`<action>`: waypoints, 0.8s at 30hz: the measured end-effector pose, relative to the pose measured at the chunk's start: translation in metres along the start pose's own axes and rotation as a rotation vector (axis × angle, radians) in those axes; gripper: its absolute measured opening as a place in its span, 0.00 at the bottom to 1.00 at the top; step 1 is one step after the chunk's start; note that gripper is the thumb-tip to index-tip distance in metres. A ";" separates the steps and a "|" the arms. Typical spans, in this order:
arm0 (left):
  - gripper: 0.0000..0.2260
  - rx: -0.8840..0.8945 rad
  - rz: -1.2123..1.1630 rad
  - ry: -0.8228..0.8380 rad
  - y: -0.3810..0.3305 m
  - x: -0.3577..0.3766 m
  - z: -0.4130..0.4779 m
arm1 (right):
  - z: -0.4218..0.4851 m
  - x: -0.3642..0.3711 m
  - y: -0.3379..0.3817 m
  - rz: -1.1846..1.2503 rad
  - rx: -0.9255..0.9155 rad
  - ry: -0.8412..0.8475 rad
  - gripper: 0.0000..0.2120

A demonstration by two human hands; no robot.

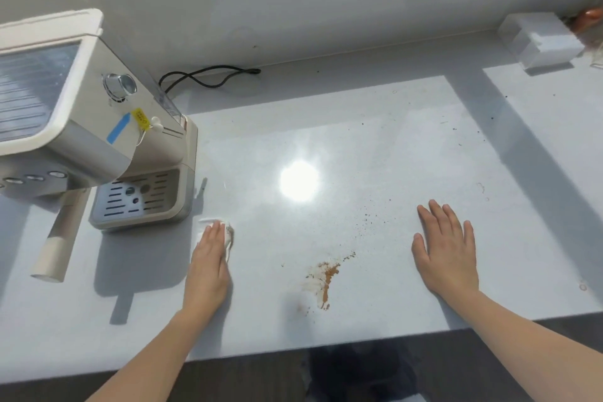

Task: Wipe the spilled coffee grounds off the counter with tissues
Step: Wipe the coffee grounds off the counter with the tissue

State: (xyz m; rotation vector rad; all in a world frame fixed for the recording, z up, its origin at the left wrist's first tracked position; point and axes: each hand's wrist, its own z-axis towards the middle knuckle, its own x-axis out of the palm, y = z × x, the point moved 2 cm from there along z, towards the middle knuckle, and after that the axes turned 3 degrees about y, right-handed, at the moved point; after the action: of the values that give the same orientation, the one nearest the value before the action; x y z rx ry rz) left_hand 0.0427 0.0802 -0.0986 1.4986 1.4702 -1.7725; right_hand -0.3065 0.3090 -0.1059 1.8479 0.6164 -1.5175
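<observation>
A brown smear of coffee grounds (324,274) lies on the pale grey counter (375,147) near its front edge, with a trail of fine specks (367,222) running up to the right. My left hand (210,258) lies flat, pressing a white, brown-stained tissue (228,237) onto the counter, left of the smear. Most of that tissue is hidden under the fingers. My right hand (445,248) rests palm down on the counter to the right of the smear, fingers spread, holding nothing.
A cream espresso machine (91,127) with a drip tray (137,202) stands at the left, its black cord (208,77) along the wall. A white tissue box (543,41) sits at the back right. Dark specks (470,132) dot the right side. The counter's front edge runs below my forearms.
</observation>
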 end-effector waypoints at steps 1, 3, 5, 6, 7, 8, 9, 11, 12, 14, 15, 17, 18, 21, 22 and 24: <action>0.25 -0.023 0.001 -0.024 -0.011 0.009 -0.011 | 0.000 0.000 0.000 0.004 0.000 -0.002 0.28; 0.28 0.051 0.018 0.005 -0.046 0.038 -0.047 | 0.000 0.000 0.000 0.011 0.004 -0.003 0.28; 0.30 0.190 0.055 0.095 -0.076 0.067 -0.082 | 0.000 0.001 0.001 0.011 -0.001 -0.002 0.28; 0.31 0.257 0.084 0.120 -0.080 0.072 -0.091 | 0.000 0.000 0.001 0.014 -0.001 0.000 0.28; 0.30 0.308 0.102 0.130 -0.076 0.068 -0.090 | 0.001 0.000 0.000 0.015 -0.002 0.000 0.28; 0.30 0.323 0.105 0.125 -0.064 0.059 -0.083 | 0.001 0.000 0.000 0.015 -0.002 -0.003 0.28; 0.29 0.294 0.088 0.099 -0.048 0.047 -0.070 | 0.001 0.000 -0.001 0.015 -0.002 -0.005 0.28; 0.27 0.112 0.082 0.038 -0.015 0.016 -0.036 | 0.001 0.001 -0.001 0.019 -0.001 -0.004 0.28; 0.25 0.017 0.081 0.022 -0.001 0.003 -0.022 | 0.001 0.002 0.000 0.021 0.000 -0.005 0.28; 0.24 -0.069 0.062 -0.023 0.002 -0.002 -0.009 | 0.001 0.002 0.000 0.020 -0.004 -0.010 0.28; 0.24 -0.072 0.053 -0.028 -0.009 0.004 -0.012 | 0.002 0.001 -0.001 0.020 -0.007 -0.010 0.28; 0.25 0.023 0.060 0.017 -0.043 0.031 -0.037 | 0.001 0.002 -0.002 0.025 -0.007 -0.012 0.28; 0.27 0.085 0.065 0.056 -0.060 0.046 -0.055 | 0.001 0.002 -0.002 0.026 -0.007 -0.012 0.28; 0.28 0.209 0.068 0.092 -0.076 0.060 -0.080 | 0.001 0.001 0.000 0.029 -0.011 -0.011 0.28; 0.27 0.211 0.068 0.090 -0.066 0.052 -0.073 | 0.001 0.000 0.000 0.029 -0.013 -0.015 0.28; 0.25 0.072 0.058 0.029 -0.034 0.025 -0.050 | 0.001 0.000 0.000 0.030 -0.014 -0.017 0.28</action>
State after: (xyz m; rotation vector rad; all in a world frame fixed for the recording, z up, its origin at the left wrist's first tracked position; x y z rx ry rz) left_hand 0.0302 0.1443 -0.0995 1.5923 1.3762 -1.7944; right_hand -0.3075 0.3084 -0.1060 1.8244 0.5874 -1.5045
